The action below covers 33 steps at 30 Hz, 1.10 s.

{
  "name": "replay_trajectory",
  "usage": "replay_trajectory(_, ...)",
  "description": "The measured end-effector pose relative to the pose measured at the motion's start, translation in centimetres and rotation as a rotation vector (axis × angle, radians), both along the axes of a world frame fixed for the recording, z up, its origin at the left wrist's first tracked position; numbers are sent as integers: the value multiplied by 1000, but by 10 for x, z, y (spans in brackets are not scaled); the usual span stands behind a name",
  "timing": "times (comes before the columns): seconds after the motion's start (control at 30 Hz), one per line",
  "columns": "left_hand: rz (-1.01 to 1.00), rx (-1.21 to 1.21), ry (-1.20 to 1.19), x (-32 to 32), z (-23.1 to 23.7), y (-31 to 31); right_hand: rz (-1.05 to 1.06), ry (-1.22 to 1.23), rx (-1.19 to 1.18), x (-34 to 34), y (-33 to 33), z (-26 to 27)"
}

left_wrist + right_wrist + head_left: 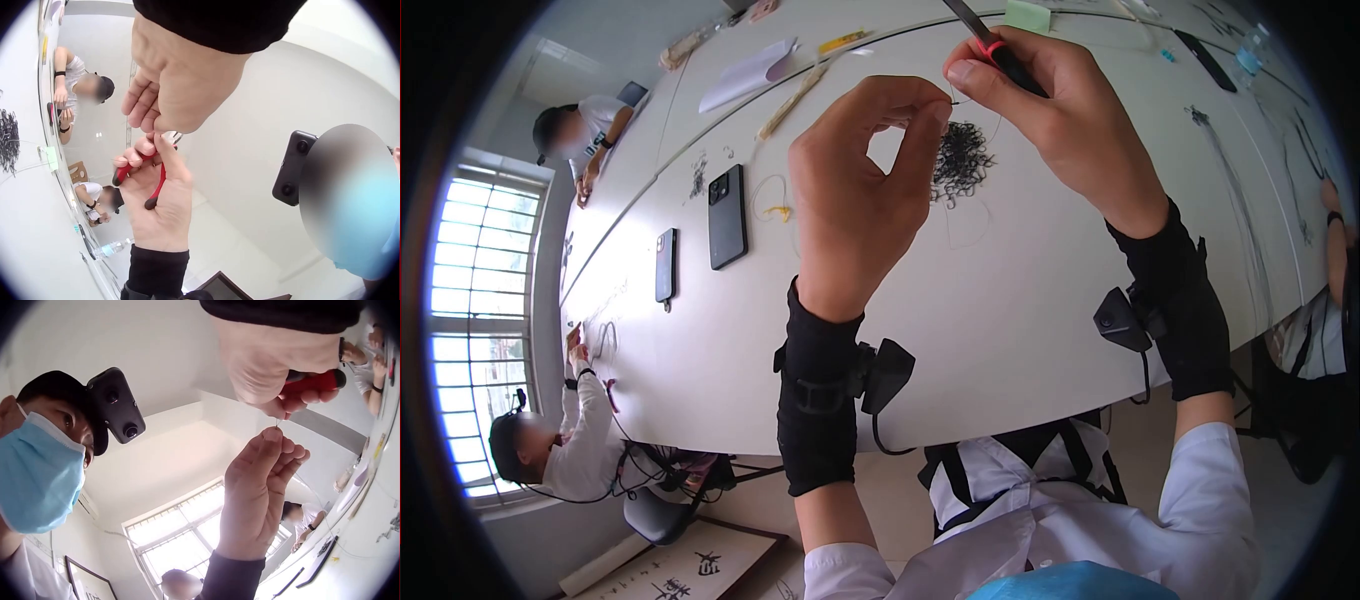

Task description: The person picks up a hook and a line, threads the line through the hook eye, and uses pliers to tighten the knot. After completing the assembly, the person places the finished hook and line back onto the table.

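My left hand [855, 180] is raised over the table, pinching a tiny dark hook [954, 103] between thumb and forefinger. A thin line runs from that pinch toward my right hand [1080, 125], whose thumb and forefinger are close beside it. Held in the right hand is a pair of pliers [1022, 72] with red and black handles; the left wrist view shows the handles [164, 186] spread apart across the palm. Below both hands on the white table lies a pile of small black hooks [962, 165], partly covered by the left hand.
Two phones, a larger one [726, 217] and a smaller one [666, 266], lie left of my left hand. Farther back are white paper [747, 75] and a bundle of pale strands [792, 100]. A water bottle [1252, 52] stands back right. Other people sit around the table.
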<state>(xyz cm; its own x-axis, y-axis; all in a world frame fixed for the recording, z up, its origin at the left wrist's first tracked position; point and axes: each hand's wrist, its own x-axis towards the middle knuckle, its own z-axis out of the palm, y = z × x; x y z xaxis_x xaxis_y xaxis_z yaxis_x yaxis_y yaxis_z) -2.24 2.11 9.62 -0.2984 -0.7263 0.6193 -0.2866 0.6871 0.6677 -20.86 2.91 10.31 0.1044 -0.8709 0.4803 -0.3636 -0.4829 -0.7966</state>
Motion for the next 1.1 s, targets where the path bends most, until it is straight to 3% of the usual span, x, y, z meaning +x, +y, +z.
replay_trajectory(0.1, -75, 45, 92, 1, 1, 1, 51, -50, 16, 1, -2, -4)
replay_trajectory(0.4, -54, 105, 177, 1, 3, 3, 56, -138, 153, 3, 6, 2)
replay_trajectory(0.6, -62, 184, 245, 2, 4, 2, 36, -129, 123, 2, 9, 5)
replay_trajectory(0.7, -19, 167, 205, 2, 2, 0, 76, -70, -64, 3, 7, 0)
replay_trajectory(0.8, 14, 180, 209, 1, 3, 0, 113, -53, -16, 7, 10, 4)
replay_trajectory(1.0, -125, 332, 342, 7, 7, -2, 27, 68, -49, 3, 5, -2)
replay_trajectory(1.1, -203, 356, 352, 7, 8, -1, 0, 35, 53, 3, 10, 9)
